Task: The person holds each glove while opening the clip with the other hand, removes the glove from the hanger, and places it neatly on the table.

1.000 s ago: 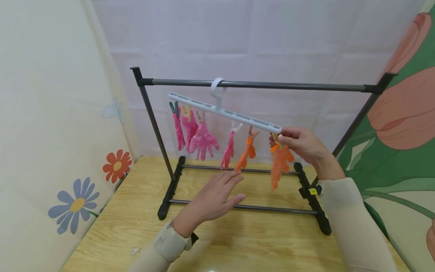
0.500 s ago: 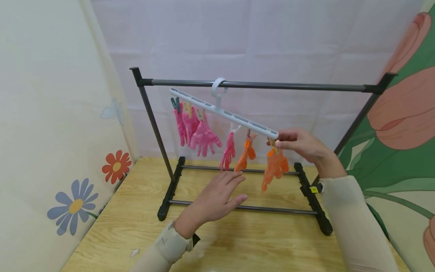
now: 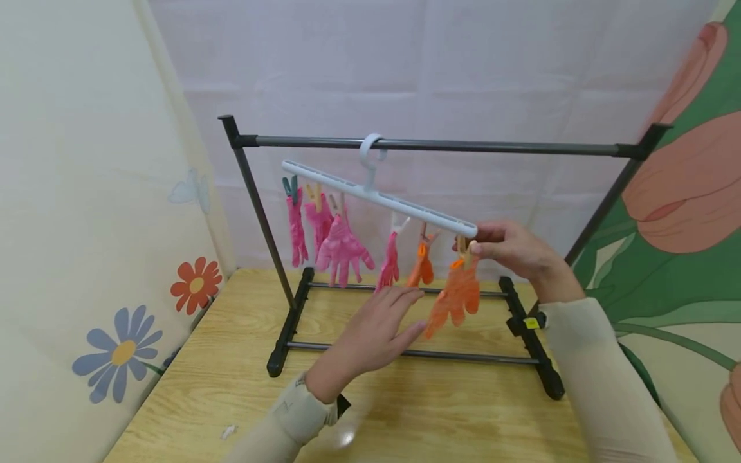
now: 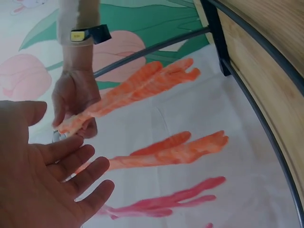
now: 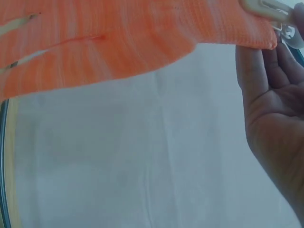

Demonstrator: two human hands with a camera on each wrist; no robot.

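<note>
A pale blue hanger [image 3: 376, 196] hangs by its hook from the rack's top bar, tilted down to the right. At its low right end my right hand [image 3: 523, 254] pinches a wooden clothespin [image 3: 466, 247], which is clipped to an orange glove [image 3: 456, 292]. In the right wrist view the clothespin [image 5: 268, 9] sits on the cuff of the orange glove [image 5: 123, 42]. A second orange glove [image 3: 424, 262] and several pink gloves [image 3: 343, 251] hang from clothespins along the hanger. My left hand [image 3: 370, 334] is held out below, fingers extended and holding nothing; contact with the gloves cannot be told.
The dark metal rack [image 3: 486, 147] stands on a wood-grain table [image 3: 197, 373], its black feet [image 3: 283, 344] at either side. White cloth [image 3: 492, 71] hangs behind it. Flower-patterned cloths flank the table. A small white scrap [image 3: 229, 431] lies at the front left.
The hanger's right end dipped, and its left end rose then came down again. The right-end orange glove has swung left. My left hand has shifted slightly right; my right hand keeps its pinch.
</note>
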